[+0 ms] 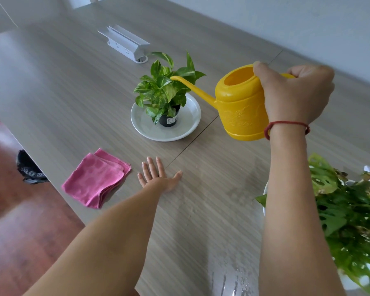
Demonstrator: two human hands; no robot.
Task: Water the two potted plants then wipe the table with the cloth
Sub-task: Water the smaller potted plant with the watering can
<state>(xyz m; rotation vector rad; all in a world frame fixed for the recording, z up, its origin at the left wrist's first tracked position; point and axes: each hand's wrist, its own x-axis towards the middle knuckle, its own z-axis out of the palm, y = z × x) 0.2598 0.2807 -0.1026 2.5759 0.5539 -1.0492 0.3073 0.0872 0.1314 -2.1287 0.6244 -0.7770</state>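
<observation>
Right now the person's right hand (295, 92) is gripping the yellow watering can (239, 103) at centre right of the frame, fingers (314, 73) clamped round its handle, and is holding the spout tip over the leaves of the small potted plant (165, 90), which is standing in a white saucer (188, 129) at centre. The left hand (158, 176) is resting flat on the counter (73, 82), fingers apart and holding nothing, just beside the folded pink cloth (96, 180) at lower left. The second plant (350, 210) is sitting at lower right. Water (229, 278) is lying on the counter at the bottom edge. Tipping too fast over such dense leaves is probably risking runoff past the saucer.
</observation>
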